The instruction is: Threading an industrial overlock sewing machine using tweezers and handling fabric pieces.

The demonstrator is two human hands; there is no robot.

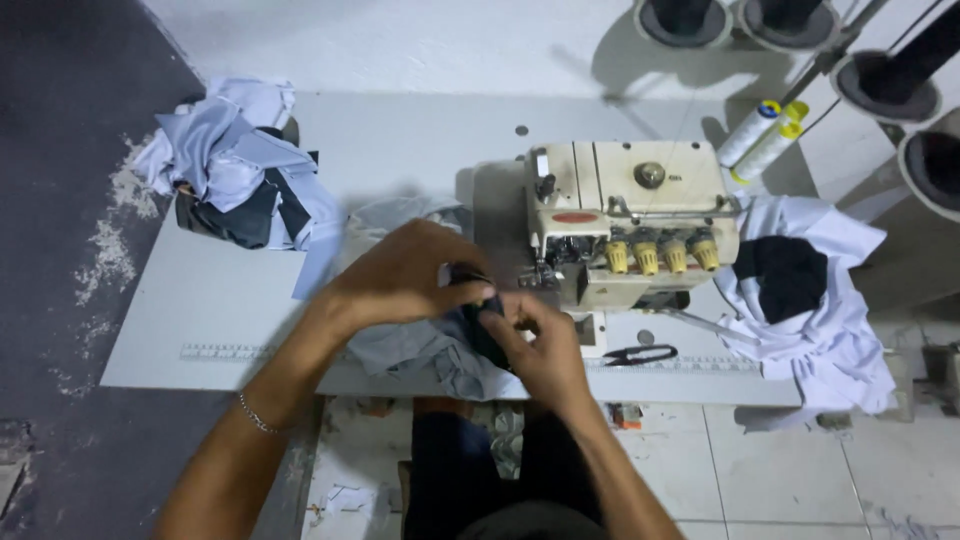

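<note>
The left hand [405, 272] and the right hand [540, 345] meet over the front edge of the tabletop [220, 300], just in front of the cream overlock sewing machine [630, 225], and both are closed on the same bundle: a small dark fabric piece [487, 322] pinched against a pale grey-blue garment piece [415, 350] that spills from under the hands and droops over the tabletop's edge. The left hand's fingers curl over the top of the dark piece, while the right hand nips its lower end between thumb and fingertips. The cloth looks thin, light and limp, with no stiffness of its own; it folds and puckers wherever it is not held, so it would likely slide or skew between layers unless it is gripped close to the seam edge, with both layers pinched together near the machine's presser foot. It seems neither fragile nor slippery enough to need a hard grip. A heap of grey-blue and dark pieces [235, 170] lies at the far left, another white-and-dark pile [800, 290] sits right of the machine, and black thread snips [640, 354] rest by the printed ruler strip [225, 351]
</note>
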